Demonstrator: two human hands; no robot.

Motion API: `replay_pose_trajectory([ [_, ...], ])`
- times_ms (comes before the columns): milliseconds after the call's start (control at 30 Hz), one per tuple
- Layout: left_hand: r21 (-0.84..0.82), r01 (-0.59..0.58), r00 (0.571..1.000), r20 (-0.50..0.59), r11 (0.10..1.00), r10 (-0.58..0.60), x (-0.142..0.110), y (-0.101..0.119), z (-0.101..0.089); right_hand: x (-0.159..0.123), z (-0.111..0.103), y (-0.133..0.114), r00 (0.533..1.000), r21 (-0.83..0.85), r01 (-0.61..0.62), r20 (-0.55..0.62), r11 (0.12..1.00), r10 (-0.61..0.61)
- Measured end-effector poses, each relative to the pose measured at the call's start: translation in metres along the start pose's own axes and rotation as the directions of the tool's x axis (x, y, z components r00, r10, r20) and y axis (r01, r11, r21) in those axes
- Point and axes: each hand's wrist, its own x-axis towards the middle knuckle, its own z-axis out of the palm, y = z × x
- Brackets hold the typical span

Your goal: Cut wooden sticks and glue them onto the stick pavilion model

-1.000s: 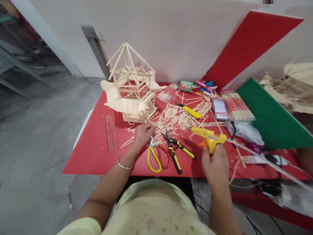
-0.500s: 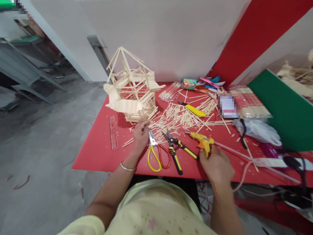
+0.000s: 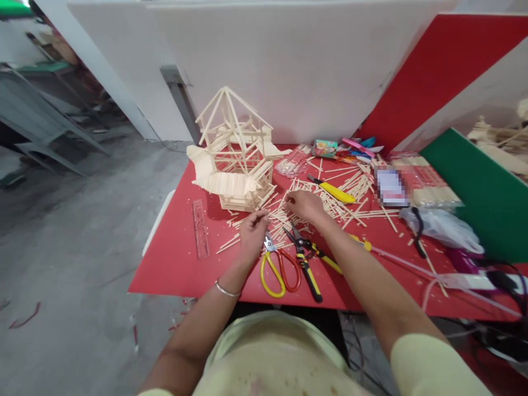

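Observation:
My left hand [image 3: 252, 232] rests on the red table [image 3: 173, 264] just in front of the stick house [image 3: 233, 154], a frame model built of pale wooden sticks. Its fingertips are pinched together on a thin wooden stick. My right hand [image 3: 304, 204] reaches across into the heap of loose sticks [image 3: 330, 201], fingers curled down onto them; what they grip is hidden. The yellow glue gun [image 3: 363, 243] lies on the table, mostly hidden under my right forearm.
Yellow-and-red scissors [image 3: 277, 270] and black-yellow snips [image 3: 306, 263] lie near the front edge. A clear ruler [image 3: 200, 228] lies at the left and a yellow utility knife [image 3: 335, 191] in the sticks. Green board [image 3: 478, 192], plastic bag [image 3: 445, 226] and cables [image 3: 495, 280] crowd the right.
My right hand set the glue gun down on the table and moved forward and left into the stick heap. My left hand stayed near the house with its fingers pinched.

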Motion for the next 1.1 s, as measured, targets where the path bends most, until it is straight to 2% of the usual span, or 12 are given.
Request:
replay_pose_trajectory([
  [100,0.01,-0.112,0.993,-0.026,0.994,0.112,-0.002,0.004,0.002,0.018,0.012,-0.001,0.998,-0.031,-0.035,0.047,0.999,0.037],
  [233,-0.021,-0.102,0.995,-0.02,0.995,0.102,-0.005,0.01,0.004,0.03,0.016,0.001,0.995,-0.044,-0.037,0.089,0.998,0.041],
  [533,-0.139,-0.068,0.995,-0.086,0.988,0.056,0.002,0.008,0.0,0.028,-0.001,0.012,0.991,-0.075,-0.02,0.132,0.997,0.03],
  [733,-0.175,-0.158,0.967,-0.228,0.972,0.116,0.002,0.021,-0.005,0.019,-0.013,-0.01,0.991,-0.094,0.011,0.13,0.995,0.001],
  [833,-0.211,-0.19,0.955,-0.267,0.959,0.131,0.001,0.03,-0.01,0.0,-0.017,-0.029,0.991,-0.093,0.057,0.125,0.994,-0.045],
  [967,-0.243,-0.167,0.952,-0.292,0.956,0.092,0.002,0.037,-0.019,-0.052,-0.016,-0.057,0.971,-0.049,0.179,0.171,0.983,-0.169],
  [1033,-0.215,-0.149,0.96,-0.267,0.965,0.089,0.001,0.04,-0.024,-0.085,-0.008,-0.069,0.937,0.012,0.298,0.188,0.954,-0.295],
  [1100,-0.105,-0.136,0.973,-0.2,0.985,0.113,-0.004,0.044,-0.03,-0.116,0.005,-0.077,0.926,0.067,0.325,0.18,0.943,-0.331],
])
